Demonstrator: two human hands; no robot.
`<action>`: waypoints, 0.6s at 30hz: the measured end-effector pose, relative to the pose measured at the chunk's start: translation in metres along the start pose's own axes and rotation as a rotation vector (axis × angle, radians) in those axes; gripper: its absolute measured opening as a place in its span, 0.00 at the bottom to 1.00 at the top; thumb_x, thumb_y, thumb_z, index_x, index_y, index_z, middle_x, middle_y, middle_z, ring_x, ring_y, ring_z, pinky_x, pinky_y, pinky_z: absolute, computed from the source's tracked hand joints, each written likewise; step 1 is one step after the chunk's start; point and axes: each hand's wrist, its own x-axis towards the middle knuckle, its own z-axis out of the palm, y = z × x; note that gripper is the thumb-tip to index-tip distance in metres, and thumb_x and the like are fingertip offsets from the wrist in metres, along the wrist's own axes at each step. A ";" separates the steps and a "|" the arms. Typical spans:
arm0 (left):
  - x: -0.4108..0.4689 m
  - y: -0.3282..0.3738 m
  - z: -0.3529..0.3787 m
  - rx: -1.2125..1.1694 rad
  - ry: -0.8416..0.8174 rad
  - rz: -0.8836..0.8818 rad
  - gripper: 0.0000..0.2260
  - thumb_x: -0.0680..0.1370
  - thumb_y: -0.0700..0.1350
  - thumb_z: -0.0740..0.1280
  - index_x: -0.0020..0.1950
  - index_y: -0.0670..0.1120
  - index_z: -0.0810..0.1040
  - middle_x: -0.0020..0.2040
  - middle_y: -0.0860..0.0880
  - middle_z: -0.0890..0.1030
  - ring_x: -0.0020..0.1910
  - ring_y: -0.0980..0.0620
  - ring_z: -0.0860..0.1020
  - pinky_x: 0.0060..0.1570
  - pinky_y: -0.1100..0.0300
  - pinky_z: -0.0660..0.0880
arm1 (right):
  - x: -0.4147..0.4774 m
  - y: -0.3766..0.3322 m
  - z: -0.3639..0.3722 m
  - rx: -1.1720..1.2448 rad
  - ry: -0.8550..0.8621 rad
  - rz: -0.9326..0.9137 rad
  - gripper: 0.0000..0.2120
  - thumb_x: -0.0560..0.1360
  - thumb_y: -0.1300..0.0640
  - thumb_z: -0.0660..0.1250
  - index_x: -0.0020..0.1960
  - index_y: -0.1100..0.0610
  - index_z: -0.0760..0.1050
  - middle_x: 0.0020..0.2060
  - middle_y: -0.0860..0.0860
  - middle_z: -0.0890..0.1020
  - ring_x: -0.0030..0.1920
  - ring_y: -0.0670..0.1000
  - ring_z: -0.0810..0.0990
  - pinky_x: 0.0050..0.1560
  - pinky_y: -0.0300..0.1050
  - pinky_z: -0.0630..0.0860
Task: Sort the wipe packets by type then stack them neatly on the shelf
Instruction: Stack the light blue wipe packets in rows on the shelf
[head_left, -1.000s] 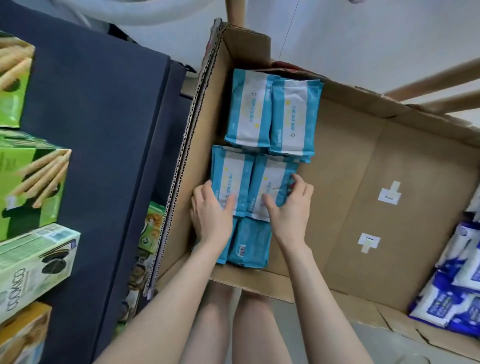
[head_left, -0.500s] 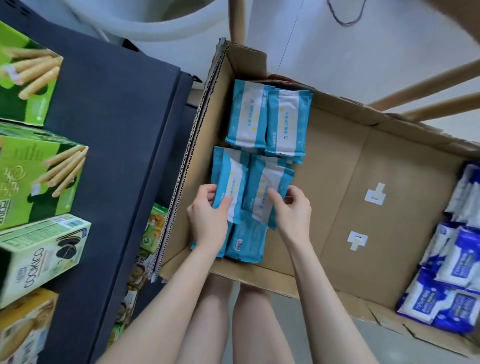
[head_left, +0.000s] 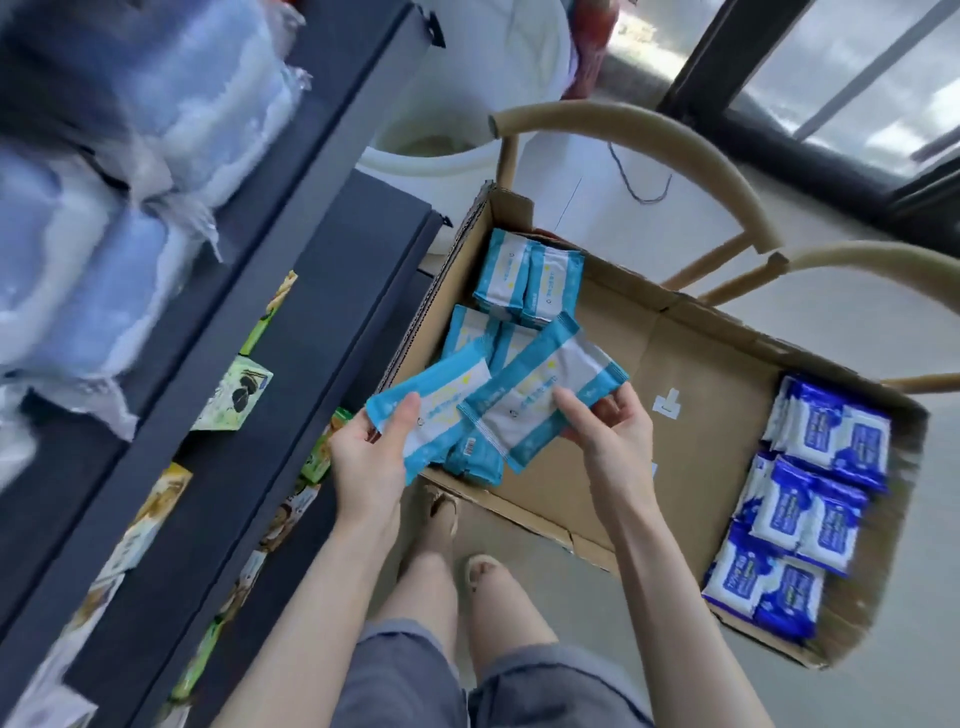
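Pale floor tiles are running under a dark shelving unit (head_left: 332, 291) on my left and an open cardboard box (head_left: 696, 364) in front of me, with a curved wooden chair frame (head_left: 675, 150) standing just beyond the box. I am looking down at both hands raised above the box's near-left corner. My left hand (head_left: 366, 457) is gripping one teal wipe packet (head_left: 436, 410), thumb on top and fingers beneath; my right hand (head_left: 613, 436) is gripping a second teal packet (head_left: 545, 395) by its lower edge, and the two packets are overlapping at their inner corners. More teal packets (head_left: 530, 278) are lying in the box's left part, while dark blue wipe packets (head_left: 810, 488) are lying in rows along its right wall, well apart from the teal ones, so the sorting appears largely done. Bulky plastic-wrapped bundles (head_left: 119, 197) are filling the upper shelf, blurred; snack boxes (head_left: 239, 389) are sitting on the lower tiers. Risks, in my judgement: each grip is pinching a slick film wrapper near one end, so a packet could slide free during the swing to the shelf; the overlapping corners could snag; and the crowded shelves are leaving little visible room, so a hastily placed stack could lean or topple.
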 end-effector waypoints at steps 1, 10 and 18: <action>-0.018 0.001 -0.010 -0.029 0.015 0.019 0.02 0.75 0.40 0.69 0.47 0.42 0.80 0.42 0.49 0.85 0.43 0.51 0.83 0.42 0.57 0.81 | -0.017 -0.003 -0.003 0.003 -0.026 0.001 0.10 0.74 0.65 0.69 0.53 0.56 0.76 0.47 0.52 0.84 0.48 0.51 0.83 0.43 0.41 0.80; -0.158 -0.021 -0.100 -0.097 0.271 0.170 0.04 0.72 0.43 0.73 0.44 0.45 0.81 0.43 0.45 0.85 0.41 0.49 0.84 0.42 0.53 0.80 | -0.144 0.001 -0.011 -0.079 -0.262 -0.001 0.17 0.71 0.67 0.72 0.54 0.55 0.71 0.46 0.56 0.82 0.44 0.54 0.84 0.41 0.46 0.82; -0.241 0.056 -0.198 -0.209 0.476 0.442 0.06 0.77 0.46 0.68 0.41 0.47 0.80 0.37 0.53 0.85 0.39 0.54 0.83 0.36 0.58 0.80 | -0.235 -0.048 0.079 -0.012 -0.632 -0.086 0.11 0.72 0.68 0.70 0.52 0.63 0.72 0.46 0.60 0.83 0.42 0.56 0.84 0.35 0.40 0.81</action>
